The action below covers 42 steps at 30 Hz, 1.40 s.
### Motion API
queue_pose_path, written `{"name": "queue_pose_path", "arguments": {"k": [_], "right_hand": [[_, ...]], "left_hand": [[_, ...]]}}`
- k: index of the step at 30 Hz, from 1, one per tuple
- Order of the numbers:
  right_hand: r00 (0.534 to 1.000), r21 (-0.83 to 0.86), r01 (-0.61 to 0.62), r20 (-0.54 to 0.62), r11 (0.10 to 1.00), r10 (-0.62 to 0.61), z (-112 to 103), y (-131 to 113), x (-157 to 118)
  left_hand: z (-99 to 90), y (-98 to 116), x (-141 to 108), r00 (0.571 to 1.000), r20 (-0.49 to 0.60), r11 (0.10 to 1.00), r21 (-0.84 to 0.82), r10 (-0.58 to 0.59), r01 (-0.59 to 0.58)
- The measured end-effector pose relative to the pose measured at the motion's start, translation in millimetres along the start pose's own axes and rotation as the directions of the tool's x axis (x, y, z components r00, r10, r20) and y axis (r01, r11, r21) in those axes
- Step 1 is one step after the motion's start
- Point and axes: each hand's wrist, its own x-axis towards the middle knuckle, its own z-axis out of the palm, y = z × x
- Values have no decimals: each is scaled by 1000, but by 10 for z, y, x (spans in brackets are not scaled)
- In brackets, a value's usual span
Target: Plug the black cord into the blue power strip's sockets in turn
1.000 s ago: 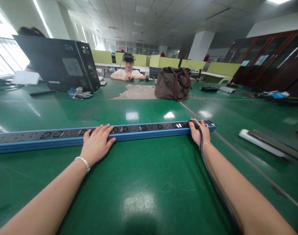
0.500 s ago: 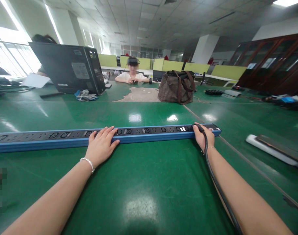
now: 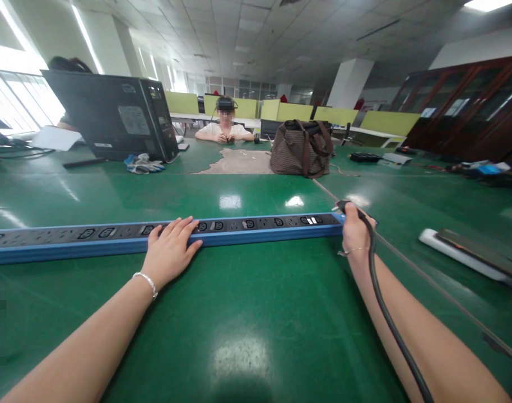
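Note:
A long blue power strip (image 3: 260, 237) with a row of black sockets lies across the green table. My left hand (image 3: 174, 240) grips it left of the middle, fingers over the top and thumb along the front side. In my right hand (image 3: 357, 228) is a black plug (image 3: 345, 205), held above the strip's right end, its metal prongs pointing left and free of any socket. From the plug a thick black cable (image 3: 380, 296) runs down over my right forearm. My right hand hides part of the strip's end.
A brown checked bag (image 3: 300, 148) and a black computer case (image 3: 121, 115) stand farther back, with gloves (image 3: 143, 164) beside the case. To the right lies a white bar-shaped object (image 3: 457, 254) with a dark flat thing on it. Another person (image 3: 225, 126) sits across the table.
My right hand has lifted the plug off the strip's sockets and moved slightly right and up, so its prongs now show. The left hand stays on the strip.

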Motion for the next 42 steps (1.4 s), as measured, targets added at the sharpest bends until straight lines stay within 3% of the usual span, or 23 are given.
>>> {"name": "queue_pose_path", "arguments": {"k": [4,8,12,20,25,35,38,42], "right_hand": [[987,0,31,155,1000,-31,132,-229,-176],[935,-34,136,336,990,-117,261,-399,-373],[900,-51,164,417,985,-128,330,-454,-490],[887,-208,186,456,960,-73,352,-521,-586],[874,-388,270,483,881,-55,347,-627,-659],[791,-409,573,504,710,-348,312,-539,-696],[785,-409,576,518,708,-339,293,-533,-699],[826,-407,498,492,765,-276,304,-544,-730]], "left_hand": [[0,4,2,1000,0,1000,-6,-6,6],[0,5,3,1000,-3,1000,-9,-7,7],[0,1,1,1000,-5,1000,-13,-7,7],[-7,16,2,1000,-3,1000,-6,-13,13],[-12,20,2,1000,1,1000,-9,-19,19],[-4,17,-5,1000,-2,1000,4,-7,7],[3,10,-4,1000,-7,1000,8,-5,5],[0,8,-5,1000,-8,1000,4,-4,4]]}}
